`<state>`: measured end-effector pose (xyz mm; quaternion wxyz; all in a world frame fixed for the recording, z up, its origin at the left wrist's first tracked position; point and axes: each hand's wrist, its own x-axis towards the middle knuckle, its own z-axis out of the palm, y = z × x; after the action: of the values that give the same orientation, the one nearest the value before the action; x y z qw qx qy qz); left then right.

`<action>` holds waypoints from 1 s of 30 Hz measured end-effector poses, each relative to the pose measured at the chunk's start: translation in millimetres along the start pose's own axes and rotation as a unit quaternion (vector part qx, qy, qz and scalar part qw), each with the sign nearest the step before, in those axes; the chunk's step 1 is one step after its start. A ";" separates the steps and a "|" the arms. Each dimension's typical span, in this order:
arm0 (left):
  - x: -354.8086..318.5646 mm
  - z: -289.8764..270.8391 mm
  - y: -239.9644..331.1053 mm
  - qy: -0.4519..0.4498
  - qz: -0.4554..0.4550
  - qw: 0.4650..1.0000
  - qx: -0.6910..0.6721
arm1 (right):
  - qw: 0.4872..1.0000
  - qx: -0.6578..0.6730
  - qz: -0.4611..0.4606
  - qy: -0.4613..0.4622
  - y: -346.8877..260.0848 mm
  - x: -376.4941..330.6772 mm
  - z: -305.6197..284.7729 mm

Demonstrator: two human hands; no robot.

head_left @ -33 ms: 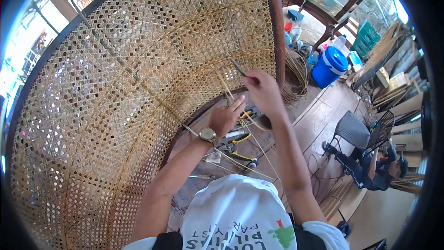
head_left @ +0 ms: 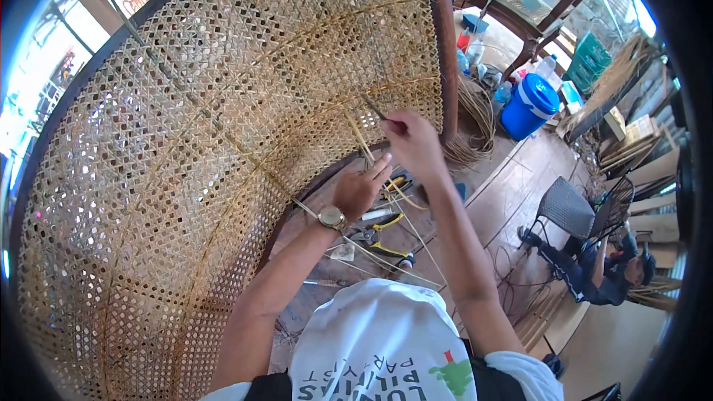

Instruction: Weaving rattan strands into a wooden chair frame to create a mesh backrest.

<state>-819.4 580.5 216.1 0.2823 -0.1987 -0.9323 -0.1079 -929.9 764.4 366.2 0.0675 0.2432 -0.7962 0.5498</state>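
A large woven cane panel [head_left: 223, 141] in a dark curved frame [head_left: 440, 37] fills the left and middle of the view. My right hand [head_left: 413, 145] is raised at the panel's lower right part, pinching a thin dark pointed tool [head_left: 374, 108] whose tip touches the weave. Just below it, my left hand [head_left: 361, 188], with a wristwatch [head_left: 331, 217], grips a pale cane strand [head_left: 361, 142] that runs up into the weave near the frame's lower rim. More loose strands [head_left: 416, 238] trail down from my hands across the floor.
Yellow-handled pliers [head_left: 389, 224] and other small tools lie on the wooden floor beneath my hands. A coil of cane [head_left: 475, 128] leans behind the frame. A blue bucket [head_left: 529, 107] stands at the right, beside a wire chair [head_left: 570, 211] and a seated person [head_left: 598, 270].
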 end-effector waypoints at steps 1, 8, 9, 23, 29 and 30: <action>-1.0 -5.3 2.7 -0.033 0.002 0.999 0.004 | 1.000 -0.001 0.005 0.000 13.7 5.3 17.2; -24.9 -28.6 46.0 -0.243 0.010 0.970 -0.029 | 0.990 0.032 0.130 -0.045 60.6 25.0 73.1; -41.0 -25.1 47.0 -0.266 0.002 0.962 -0.062 | 0.988 0.050 0.139 -0.046 63.6 26.8 84.6; -16.4 -131.8 4.1 -0.106 -0.613 0.661 -0.420 | 0.959 0.186 0.206 -0.057 110.0 44.2 108.4; 6.5 -164.6 -40.8 0.015 -0.514 0.806 -0.294 | 0.969 0.132 0.209 -0.009 86.8 43.8 122.5; 18.0 -168.0 -44.2 0.016 -0.516 0.805 -0.294 | 0.968 0.111 0.223 -0.007 79.3 43.4 121.0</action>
<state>-771.0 493.7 359.7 0.1278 0.2398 -0.8166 -0.5093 -985.0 662.8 268.9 -0.0901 0.0690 -0.7649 0.6341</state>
